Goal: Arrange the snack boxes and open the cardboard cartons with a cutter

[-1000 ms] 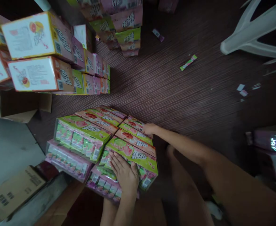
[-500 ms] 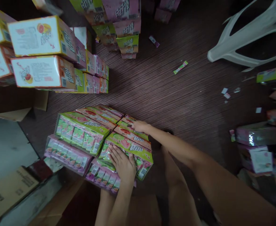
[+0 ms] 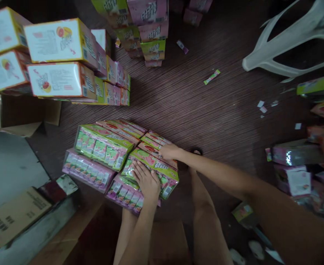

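Printed snack boxes with clear windows stand in a two-column block on the floor, green-and-pink boxes over purple ones. My left hand (image 3: 147,179) lies with fingers stretched flat across the window of the near right green box (image 3: 169,176). My right hand (image 3: 170,151) is above the same column, its fingers curled and a fingertip at the top of the orange box (image 3: 147,148) behind. Nothing shows in it. To the left of my hands are another green box (image 3: 103,145) and a purple box (image 3: 88,171). Part of the lower right purple box (image 3: 124,197) is behind my left forearm.
Stacked white-sided boxes (image 3: 58,79) rise at the left, beside an open carton (image 3: 23,110). More boxes (image 3: 153,33) stand at the back. A white plastic chair (image 3: 278,51) is at the upper right, above scattered packs (image 3: 297,154). A green sachet (image 3: 212,76) lies on the floor.
My right hand has moved from the rear boxes toward the nearer ones in the right column, its fingers now more curled. My left hand stays on the green box. The view has shifted slightly.
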A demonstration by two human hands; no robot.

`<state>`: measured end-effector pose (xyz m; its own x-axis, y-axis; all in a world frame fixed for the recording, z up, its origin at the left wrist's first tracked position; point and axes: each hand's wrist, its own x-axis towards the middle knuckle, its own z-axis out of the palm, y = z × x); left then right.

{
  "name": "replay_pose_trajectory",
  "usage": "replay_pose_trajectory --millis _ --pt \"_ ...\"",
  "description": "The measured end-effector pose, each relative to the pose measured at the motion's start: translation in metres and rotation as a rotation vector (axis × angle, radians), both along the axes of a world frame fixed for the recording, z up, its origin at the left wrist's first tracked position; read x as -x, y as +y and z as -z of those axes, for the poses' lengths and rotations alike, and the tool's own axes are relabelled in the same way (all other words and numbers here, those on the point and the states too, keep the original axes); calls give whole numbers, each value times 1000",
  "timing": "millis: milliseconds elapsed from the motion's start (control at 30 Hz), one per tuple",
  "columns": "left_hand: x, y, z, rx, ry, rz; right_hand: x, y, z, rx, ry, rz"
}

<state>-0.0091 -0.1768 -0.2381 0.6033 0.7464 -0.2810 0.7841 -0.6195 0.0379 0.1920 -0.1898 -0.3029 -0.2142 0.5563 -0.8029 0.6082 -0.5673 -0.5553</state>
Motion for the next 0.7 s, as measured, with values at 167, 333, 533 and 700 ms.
replay_pose_trajectory --millis 167,333,533,700 --pt "1 2 -3 20 -2 -1 -11 -40 -16 110 -77 -17" --pt "-3 3 -5 26 5 12 -20 8 -39 -55 -86 160" --pt "6 3 -4 33 21 -5 21 -26 -46 12 56 88" --pt "2 5 -6 60 -19 -34 14 -63 -57 81 -48 128"
